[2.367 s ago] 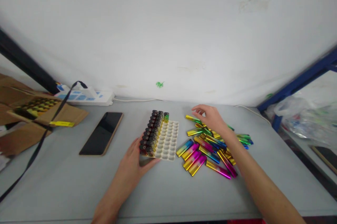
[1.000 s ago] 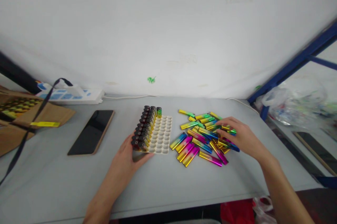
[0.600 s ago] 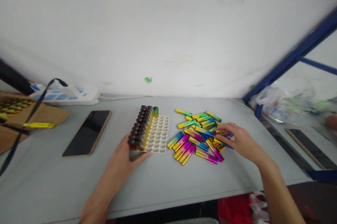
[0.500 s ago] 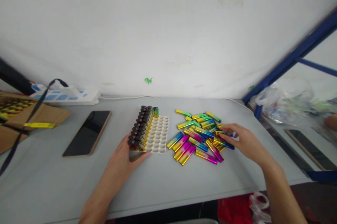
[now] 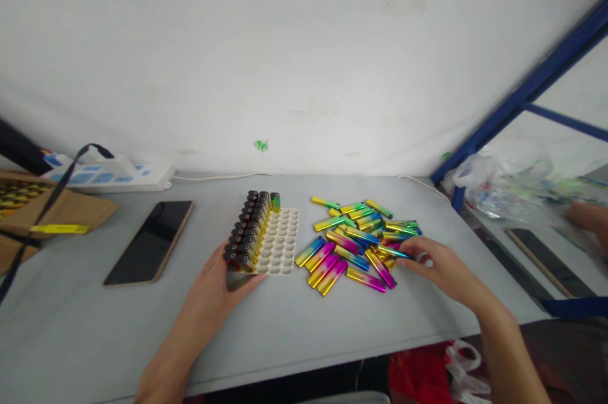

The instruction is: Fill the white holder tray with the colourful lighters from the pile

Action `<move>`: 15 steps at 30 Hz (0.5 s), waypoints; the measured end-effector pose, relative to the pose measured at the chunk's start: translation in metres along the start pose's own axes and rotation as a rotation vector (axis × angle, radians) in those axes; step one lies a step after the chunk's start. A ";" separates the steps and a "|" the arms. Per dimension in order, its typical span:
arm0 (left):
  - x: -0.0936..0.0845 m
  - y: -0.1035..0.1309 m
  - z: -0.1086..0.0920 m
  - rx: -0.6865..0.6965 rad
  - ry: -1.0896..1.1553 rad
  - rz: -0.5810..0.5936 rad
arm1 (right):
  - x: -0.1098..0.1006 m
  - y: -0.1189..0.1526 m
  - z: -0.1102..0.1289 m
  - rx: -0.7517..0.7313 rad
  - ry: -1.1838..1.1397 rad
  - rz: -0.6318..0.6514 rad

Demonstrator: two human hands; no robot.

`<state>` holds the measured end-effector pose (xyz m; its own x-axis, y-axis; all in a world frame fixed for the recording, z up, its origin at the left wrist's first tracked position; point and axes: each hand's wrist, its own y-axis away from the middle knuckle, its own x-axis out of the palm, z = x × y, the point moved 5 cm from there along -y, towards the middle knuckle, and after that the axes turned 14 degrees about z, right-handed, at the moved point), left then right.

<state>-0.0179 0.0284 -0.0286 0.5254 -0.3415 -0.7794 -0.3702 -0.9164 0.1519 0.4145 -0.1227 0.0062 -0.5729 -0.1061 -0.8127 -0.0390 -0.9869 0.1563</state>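
My left hand [image 5: 213, 293] grips the near left corner of a white tray [image 5: 287, 246] with rows of round holes. Dark-topped lighters [image 5: 247, 227] stand upright in the tray's left rows, and one green-and-gold lighter [image 5: 275, 202] stands at the far end of the row beside them. To the right of the tray lies a loose pile of shiny lighters [image 5: 351, 257] in gold, pink, blue and green. My right hand [image 5: 439, 268] pinches the end of a gold-and-blue lighter [image 5: 394, 252] between thumb and fingers, at the pile's right side.
A phone [image 5: 149, 242] lies left of the tray. Behind it are a white power strip [image 5: 114, 177] and an opened brown carton [image 5: 90, 204] with a dark strap across it. A blue frame [image 5: 503, 97] bounds the right side, with plastic bags [image 5: 498, 179] beyond.
My right hand has turned the gold-and-blue lighter and shifted it slightly, showing more lighters behind it. The whole view has drifted a little; my left hand stays on the tray.
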 end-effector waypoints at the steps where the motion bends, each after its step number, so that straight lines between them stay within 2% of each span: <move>1: 0.000 0.000 -0.001 -0.003 -0.001 0.003 | 0.001 -0.003 0.004 -0.018 0.009 -0.003; 9: -0.005 0.001 -0.007 0.014 0.005 -0.006 | 0.001 -0.047 0.041 -0.164 0.131 -0.091; 15: -0.004 0.001 -0.004 -0.007 -0.003 -0.005 | 0.004 -0.068 0.043 -0.190 0.112 -0.117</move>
<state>-0.0171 0.0280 -0.0231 0.5248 -0.3367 -0.7818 -0.3622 -0.9195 0.1529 0.3791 -0.0513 0.0163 -0.4787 0.0078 -0.8780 0.0611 -0.9972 -0.0421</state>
